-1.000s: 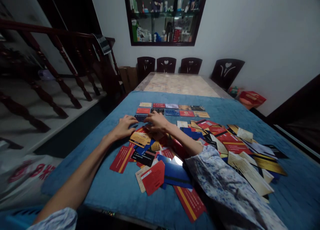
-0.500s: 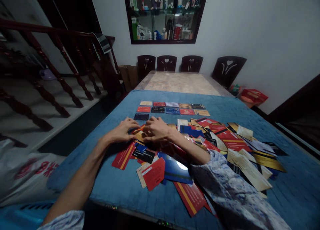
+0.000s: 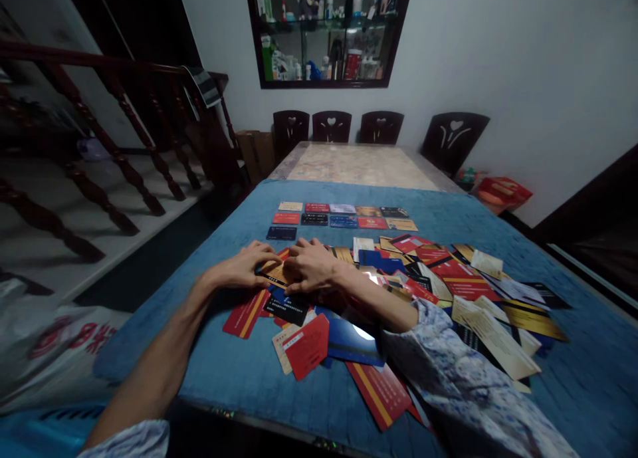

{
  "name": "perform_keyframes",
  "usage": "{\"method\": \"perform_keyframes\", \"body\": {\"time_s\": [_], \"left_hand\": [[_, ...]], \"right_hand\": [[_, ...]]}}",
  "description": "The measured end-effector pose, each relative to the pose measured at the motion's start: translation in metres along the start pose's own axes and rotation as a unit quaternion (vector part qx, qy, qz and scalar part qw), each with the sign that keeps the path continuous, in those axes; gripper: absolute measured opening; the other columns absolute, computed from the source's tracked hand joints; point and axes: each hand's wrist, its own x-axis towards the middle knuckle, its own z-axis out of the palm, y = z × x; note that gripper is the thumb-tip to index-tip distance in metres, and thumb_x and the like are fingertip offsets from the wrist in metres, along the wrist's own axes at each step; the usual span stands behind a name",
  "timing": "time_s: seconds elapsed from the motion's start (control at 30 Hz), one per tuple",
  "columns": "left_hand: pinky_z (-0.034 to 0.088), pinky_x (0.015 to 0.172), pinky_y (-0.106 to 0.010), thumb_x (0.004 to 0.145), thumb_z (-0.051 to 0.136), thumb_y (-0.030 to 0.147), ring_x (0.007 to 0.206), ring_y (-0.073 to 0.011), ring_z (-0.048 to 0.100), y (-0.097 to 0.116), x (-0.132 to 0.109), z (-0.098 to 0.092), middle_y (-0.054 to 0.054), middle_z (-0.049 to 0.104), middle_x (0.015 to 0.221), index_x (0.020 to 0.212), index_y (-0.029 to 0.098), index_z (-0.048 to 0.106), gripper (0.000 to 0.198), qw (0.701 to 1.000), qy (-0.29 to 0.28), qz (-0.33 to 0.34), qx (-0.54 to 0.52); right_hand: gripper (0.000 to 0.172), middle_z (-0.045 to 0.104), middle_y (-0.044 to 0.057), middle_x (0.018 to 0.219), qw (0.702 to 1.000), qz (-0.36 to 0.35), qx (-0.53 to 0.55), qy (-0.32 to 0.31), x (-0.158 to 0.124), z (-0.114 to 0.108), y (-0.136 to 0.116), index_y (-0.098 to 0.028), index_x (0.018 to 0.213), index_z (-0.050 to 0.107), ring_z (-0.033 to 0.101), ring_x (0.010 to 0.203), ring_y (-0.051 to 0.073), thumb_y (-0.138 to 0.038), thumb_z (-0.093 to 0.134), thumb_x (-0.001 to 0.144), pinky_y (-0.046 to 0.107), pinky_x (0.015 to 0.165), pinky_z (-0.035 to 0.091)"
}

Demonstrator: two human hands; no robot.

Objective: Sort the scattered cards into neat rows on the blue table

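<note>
A loose pile of plastic cards (image 3: 428,285) in red, blue, black and gold covers the near half of a blue cloth (image 3: 209,351). My left hand (image 3: 244,269) and my right hand (image 3: 312,266) meet at the pile's far left edge, fingers curled onto an orange-gold card (image 3: 275,272) that lies between them. Both hands pinch that card from either side. Beyond them, neat rows of cards (image 3: 343,216) lie flat, with a single dark card (image 3: 282,232) starting a third row.
Past the blue cloth the bare table top (image 3: 361,165) runs to several dark chairs (image 3: 331,126) at the wall. A wooden stair railing (image 3: 100,132) stands at the left. A glass wall cabinet (image 3: 326,32) hangs above. Red packages (image 3: 501,193) lie at the right.
Both hands drew back from the dark card at the third row toward the pile and closed on the orange-gold card. The dark card stays flat on the cloth.
</note>
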Motion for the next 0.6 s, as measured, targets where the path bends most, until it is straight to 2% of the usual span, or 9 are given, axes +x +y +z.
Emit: {"method": "perform_keyframes", "body": {"time_s": [0.3,0.6], "left_hand": [[0.037,0.105,-0.04,0.085,0.068,0.041,0.118,-0.0253,0.045,-0.0016,0.0007,-0.0009,-0.006,0.059,0.123,0.123,0.027,0.066,0.041,1.0,0.003,0.014,-0.018],[0.041,0.104,-0.039,0.083,0.07,0.044,0.116,-0.0245,0.05,-0.0029,-0.0002,-0.0027,-0.006,0.064,0.118,0.111,0.025,0.074,0.034,0.999,0.021,0.02,-0.028]], "right_hand": [[0.04,0.065,0.014,0.116,1.0,0.009,0.017,-0.002,-0.0014,-0.0043,-0.0047,-0.017,0.111,0.071,0.052,0.109,0.03,-0.049,0.066,0.087,0.04,0.085,0.037],[0.028,0.069,0.011,0.103,0.999,-0.035,0.007,0.023,-0.0023,-0.0052,-0.0031,-0.019,0.096,0.075,0.054,0.099,0.026,-0.041,0.063,0.085,0.036,0.081,0.031]]}}
